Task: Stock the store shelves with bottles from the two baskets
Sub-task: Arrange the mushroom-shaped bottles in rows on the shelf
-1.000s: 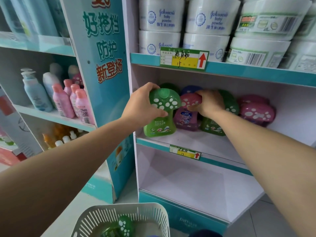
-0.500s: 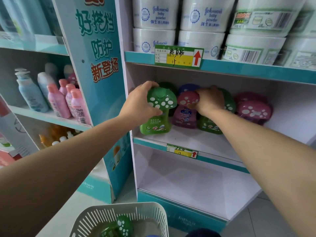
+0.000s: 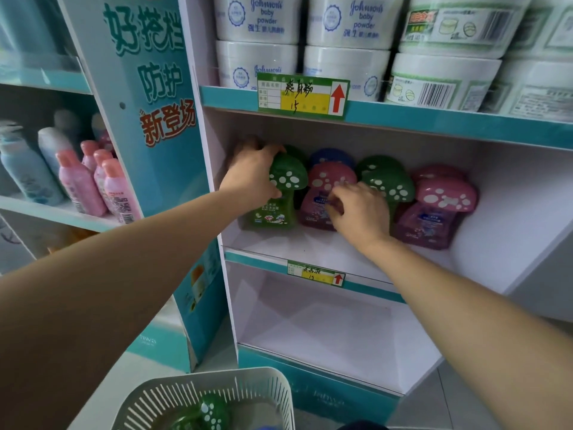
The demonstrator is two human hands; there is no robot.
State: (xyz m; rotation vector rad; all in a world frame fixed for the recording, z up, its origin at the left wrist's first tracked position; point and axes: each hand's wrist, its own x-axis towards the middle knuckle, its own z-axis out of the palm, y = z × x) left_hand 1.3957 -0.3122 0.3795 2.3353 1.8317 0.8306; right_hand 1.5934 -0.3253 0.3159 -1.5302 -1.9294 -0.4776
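Observation:
Mushroom-capped bottles stand in rows on the middle shelf (image 3: 313, 246). My left hand (image 3: 251, 178) grips the cap of a green bottle (image 3: 288, 181) at the shelf's left end, close to the side wall. My right hand (image 3: 356, 212) hovers with loosely curled fingers in front of the body of a pink bottle (image 3: 330, 180), holding nothing. To its right stand a green bottle (image 3: 389, 184) and another pink bottle (image 3: 443, 197). Below, a white slotted basket (image 3: 217, 389) holds a green bottle (image 3: 212, 409).
White powder tubs (image 3: 347, 69) fill the shelf above. A lower shelf (image 3: 325, 330) sits beneath the price label (image 3: 316, 273). A teal display panel (image 3: 155, 88) divides off the left unit with pink bottles (image 3: 93, 181). A dark blue object (image 3: 362, 426) shows at the bottom edge.
My left hand has pushed the green bottle further back and left on the shelf. My right hand has come off the bottle caps and dropped lower, uncovering the green bottle behind it.

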